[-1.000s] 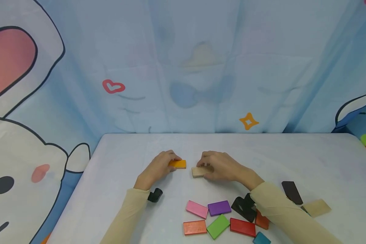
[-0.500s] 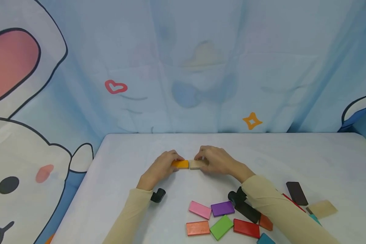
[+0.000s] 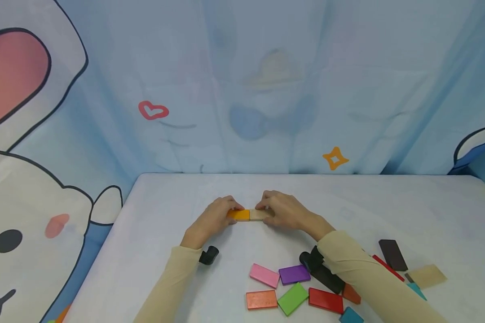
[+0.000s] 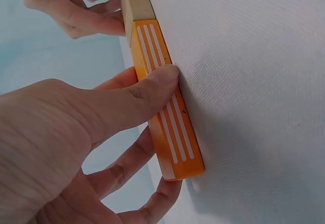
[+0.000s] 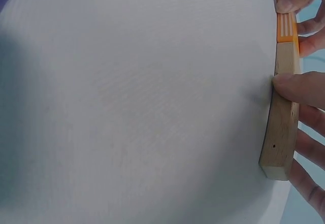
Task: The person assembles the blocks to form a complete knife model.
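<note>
A rectangular orange block with white stripes on one long side (image 3: 242,215) and a rectangular block of bare, pale wood (image 3: 257,215) lie end to end on the white cloth-covered bench (image 3: 165,193). Their facing ends appear to touch. The pair runs parallel to the far edge and sits nearer the far left corner than the far right.

The left hand (image 3: 213,220) pinches the orange block: thumb on the striped side, fingers behind, grip spread only to the block's thickness. The right hand (image 3: 286,213) holds the bare wood block likewise, thumb to the near side. Gripping from front and back leaves the inner ends unobstructed, presumably so that they can meet flush; opposed thumbs and fingers probably also hold both blocks in one line.

Loose blocks lie towards the near edge: pink (image 3: 264,275), purple (image 3: 294,274), orange-red (image 3: 262,299), green (image 3: 293,299) and red (image 3: 325,300). Their position, apart from the pair, likely leaves working room while staying within reach.
</note>
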Tool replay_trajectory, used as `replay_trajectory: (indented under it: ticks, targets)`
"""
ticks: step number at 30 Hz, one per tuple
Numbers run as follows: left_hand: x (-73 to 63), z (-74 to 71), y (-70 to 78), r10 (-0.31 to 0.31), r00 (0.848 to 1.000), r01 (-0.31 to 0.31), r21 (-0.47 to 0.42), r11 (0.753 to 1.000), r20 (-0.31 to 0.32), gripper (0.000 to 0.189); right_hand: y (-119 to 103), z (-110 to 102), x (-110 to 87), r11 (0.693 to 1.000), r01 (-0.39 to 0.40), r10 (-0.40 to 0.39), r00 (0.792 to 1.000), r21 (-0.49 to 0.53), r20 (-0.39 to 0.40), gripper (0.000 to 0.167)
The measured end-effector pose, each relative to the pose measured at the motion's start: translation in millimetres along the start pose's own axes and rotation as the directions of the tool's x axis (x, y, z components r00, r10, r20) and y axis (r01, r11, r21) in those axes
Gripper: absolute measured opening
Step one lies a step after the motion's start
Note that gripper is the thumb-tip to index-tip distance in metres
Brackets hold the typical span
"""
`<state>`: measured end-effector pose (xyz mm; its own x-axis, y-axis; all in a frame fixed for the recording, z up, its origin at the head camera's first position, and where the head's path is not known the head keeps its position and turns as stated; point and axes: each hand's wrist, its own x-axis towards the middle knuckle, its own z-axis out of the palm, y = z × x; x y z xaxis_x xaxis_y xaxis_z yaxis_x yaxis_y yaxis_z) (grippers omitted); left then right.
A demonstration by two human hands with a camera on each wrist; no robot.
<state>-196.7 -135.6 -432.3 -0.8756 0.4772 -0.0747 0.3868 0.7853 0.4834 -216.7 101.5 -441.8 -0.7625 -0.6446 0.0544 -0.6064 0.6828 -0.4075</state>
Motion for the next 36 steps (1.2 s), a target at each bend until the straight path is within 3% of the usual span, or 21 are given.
replay_trajectory:
  ticks: [15,19,25,31,36]
  targets:
    - [1.9,-2.2,5.2,0.018,1.000,-0.018,0.022,1.000,0.002,0.032,-2,-3,-3.4,1.000,-0.013,0.013,1.000,-0.018,-0.007,0.031]
    - [1.2,-0.8,3.5,0.026,1.000,-0.026,0.010,1.000,-0.003,0.031,-16,-5,-6.5,0.995,0.075,-0.079,0.995,-0.063,-0.064,0.036]
    - [-2.4,0.1,-2.7,0.012,1.000,-0.012,-0.017,1.000,-0.019,0.024,-62,-19,-13.0,0.960,0.250,-0.263,0.961,-0.127,-0.091,0.044]
    - [-3.7,1.2,-4.4,0.027,0.999,-0.029,-0.039,0.999,-0.031,0.023,-82,-22,-30.8,0.959,0.273,-0.276,0.961,-0.077,-0.034,0.042]
    - [-3.0,1.9,-1.4,0.048,0.998,-0.048,-0.020,0.999,-0.033,0.030,-79,-11,-51.3,0.976,0.208,-0.211,0.976,0.062,0.047,0.039]
